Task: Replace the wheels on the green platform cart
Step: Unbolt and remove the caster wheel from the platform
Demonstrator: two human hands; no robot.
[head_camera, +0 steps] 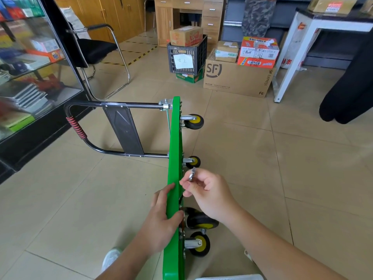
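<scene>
floor (262, 158): beige tile, green platform cart (174, 138) standing on edge | left hand (161, 219) gripping cart deck | right hand (212, 197) pinching small metal part (191, 175) | cardboard boxes (238, 79), chair (96, 49) sitting behind

Small shop. Left: glass display case (30, 67) stocked with boxed goods and books, office chair (96, 49) beside it. Far: wooden desk (212, 17), plastic crate (197, 55), taped parcels (258, 52), SF Express carton (238, 81) on tiled floor (262, 158).

We see a bright green cart deck (173, 158), black wheels (194, 121) with yellow hubs, a black handle (141, 106) wound with red-and-black stripes, beige floor tiles (262, 158), and yellow-black striped tape (139, 57).
</scene>
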